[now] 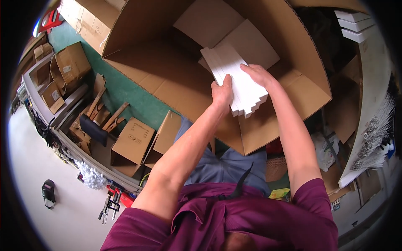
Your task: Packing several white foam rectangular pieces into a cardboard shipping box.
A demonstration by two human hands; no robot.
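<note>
My left hand point(222, 92) and my right hand point(258, 75) grip a bundle of slim white boxes point(238, 83) from its two sides, with the thumbs lying on top. The boxes lie side by side, and their near ends form uneven steps. Both hands reach over the opening of a large brown cardboard box point(153, 83). Deeper in that box lie white flat-faced pieces point(249, 44), partly hidden behind the bundle. My fingertips under the bundle are out of sight.
On the left, smaller cardboard boxes point(133, 140) stand on the green floor point(94, 62) beside a wooden stool point(115, 119). A white table point(29, 167) holds a black handheld device point(48, 193) and white strands point(90, 175). At right, wiry bristles point(370, 140) and white boxes point(356, 25) rest on a work surface.
</note>
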